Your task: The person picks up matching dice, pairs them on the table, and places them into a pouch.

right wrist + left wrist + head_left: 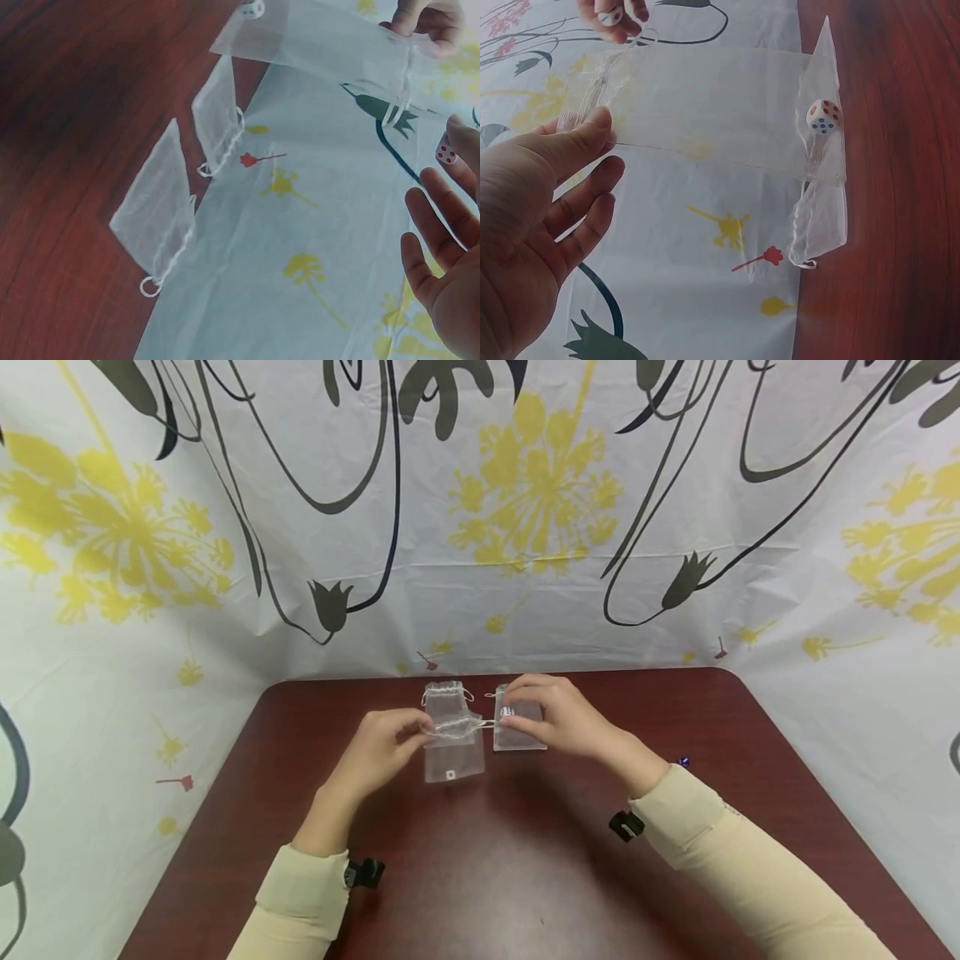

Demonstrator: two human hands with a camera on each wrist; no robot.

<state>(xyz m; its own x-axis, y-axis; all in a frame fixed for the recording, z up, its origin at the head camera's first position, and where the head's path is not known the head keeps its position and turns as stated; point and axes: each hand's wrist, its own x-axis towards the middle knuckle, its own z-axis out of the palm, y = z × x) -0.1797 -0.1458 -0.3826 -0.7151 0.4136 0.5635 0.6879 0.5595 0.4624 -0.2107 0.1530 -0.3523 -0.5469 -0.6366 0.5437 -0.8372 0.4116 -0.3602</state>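
My left hand (532,202) pinches the drawstring end of a sheer white organza pouch (712,105) between thumb and fingers. The pouch hangs above the table, and a white die (823,116) with red and blue dots shows in its lower end. To the right, my right hand (558,714) holds another white die (446,154) between thumb and forefinger, beside the pouch's looped white cord (396,109). Two more sheer pouches lie flat at the table's far edge: a left pouch (217,112), partly behind the held one in the head view, and a right pouch (157,202) beneath my right hand.
A dark red-brown table (465,868) spreads out below both arms. Behind its far edge hangs a pale cloth (420,552) printed with flowers. A small blue thing (683,762) shows beside my right wrist, too small to identify.
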